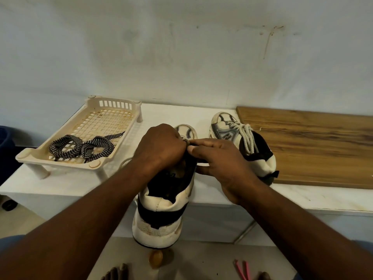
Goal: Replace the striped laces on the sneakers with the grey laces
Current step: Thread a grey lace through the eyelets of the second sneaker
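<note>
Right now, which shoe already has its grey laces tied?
The shoe on the right, beside the wooden board: grey laces are tied over its top. The nearer shoe is under the left hand and right hand, its lacing hidden.

At nine o'clock the cream plastic rack [30,156] is showing a smooth, faintly glossy rim and a lattice floor that is looking stained brownish. The striped laces [80,147] in it are reading as flat woven cloth, matt, in a black-and-white zigzag. The near sneaker [161,201] at six o'clock is showing matt black cloth lining, a soft off-white collar and a speckled, rough-looking sole edge. The far sneaker [260,156] at two o'clock is carrying a grey lace [245,136] that is looking thick, ropy and twisted. At three o'clock the wooden board [312,146] is showing brown grain with a dull sheen. The white tabletop [60,186] is looking smooth and matt, and the painted wall [181,57] at twelve o'clock is looking chalky and scuffed.
</note>
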Action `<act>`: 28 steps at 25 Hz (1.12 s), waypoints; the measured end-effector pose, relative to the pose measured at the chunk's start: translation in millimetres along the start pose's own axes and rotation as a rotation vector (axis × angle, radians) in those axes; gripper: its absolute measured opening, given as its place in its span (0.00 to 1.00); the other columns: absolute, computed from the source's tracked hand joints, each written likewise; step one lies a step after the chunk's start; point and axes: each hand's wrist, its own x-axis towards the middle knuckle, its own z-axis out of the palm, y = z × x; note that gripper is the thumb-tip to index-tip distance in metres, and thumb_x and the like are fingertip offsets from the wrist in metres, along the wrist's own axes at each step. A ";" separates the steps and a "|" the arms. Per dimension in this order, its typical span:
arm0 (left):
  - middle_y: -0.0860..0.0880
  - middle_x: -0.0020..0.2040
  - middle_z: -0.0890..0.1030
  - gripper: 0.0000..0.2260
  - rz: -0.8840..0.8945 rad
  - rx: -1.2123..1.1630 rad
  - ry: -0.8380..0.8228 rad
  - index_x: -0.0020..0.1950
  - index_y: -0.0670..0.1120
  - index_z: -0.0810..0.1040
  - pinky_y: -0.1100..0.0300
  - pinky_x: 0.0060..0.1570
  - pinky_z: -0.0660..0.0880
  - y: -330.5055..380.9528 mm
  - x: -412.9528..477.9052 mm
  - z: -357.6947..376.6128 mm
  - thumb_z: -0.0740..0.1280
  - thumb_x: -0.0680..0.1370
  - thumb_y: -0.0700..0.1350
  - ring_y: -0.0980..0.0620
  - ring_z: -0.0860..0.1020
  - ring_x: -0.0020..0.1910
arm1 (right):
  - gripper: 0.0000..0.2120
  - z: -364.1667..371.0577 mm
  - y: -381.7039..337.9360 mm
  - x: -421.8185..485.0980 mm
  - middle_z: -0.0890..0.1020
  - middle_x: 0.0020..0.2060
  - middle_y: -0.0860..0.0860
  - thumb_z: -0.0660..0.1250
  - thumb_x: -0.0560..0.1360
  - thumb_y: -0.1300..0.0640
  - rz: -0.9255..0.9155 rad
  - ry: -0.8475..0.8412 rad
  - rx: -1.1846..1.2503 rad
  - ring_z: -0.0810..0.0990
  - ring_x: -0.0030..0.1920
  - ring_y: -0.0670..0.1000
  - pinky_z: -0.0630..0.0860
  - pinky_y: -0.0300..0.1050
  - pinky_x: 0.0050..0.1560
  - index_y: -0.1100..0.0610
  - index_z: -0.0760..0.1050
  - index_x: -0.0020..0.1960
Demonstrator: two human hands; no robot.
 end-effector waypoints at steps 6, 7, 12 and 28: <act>0.44 0.39 0.84 0.07 -0.034 -0.095 -0.041 0.41 0.44 0.85 0.50 0.45 0.80 -0.4 -4.6 0.3 0.68 0.76 0.42 0.45 0.82 0.42 | 0.12 1.8 4.6 -4.2 0.88 0.52 0.49 0.72 0.79 0.49 -0.032 0.002 -0.051 0.87 0.55 0.49 0.84 0.51 0.58 0.53 0.85 0.60; 0.45 0.39 0.84 0.07 -0.012 -0.071 -0.024 0.42 0.46 0.85 0.50 0.47 0.80 0.3 -6.6 1.1 0.68 0.76 0.42 0.45 0.82 0.42 | 0.16 2.4 7.5 -5.2 0.87 0.54 0.47 0.74 0.77 0.45 -0.060 0.014 -0.106 0.86 0.56 0.47 0.83 0.51 0.59 0.51 0.85 0.61; 0.56 0.38 0.83 0.05 -0.043 -0.146 0.092 0.39 0.54 0.85 0.58 0.44 0.77 -4.9 -8.4 0.3 0.73 0.75 0.51 0.54 0.81 0.43 | 0.33 1.9 12.3 -11.3 0.84 0.59 0.43 0.74 0.66 0.33 -0.095 0.006 -0.218 0.83 0.59 0.45 0.82 0.52 0.61 0.46 0.81 0.67; 0.48 0.39 0.86 0.09 -0.146 -0.278 -0.046 0.42 0.48 0.86 0.51 0.47 0.82 2.4 -17.0 -10.4 0.67 0.74 0.37 0.47 0.84 0.43 | 0.28 4.6 3.8 -17.3 0.81 0.55 0.43 0.79 0.70 0.42 -0.154 0.016 -0.441 0.81 0.55 0.44 0.80 0.45 0.58 0.47 0.80 0.67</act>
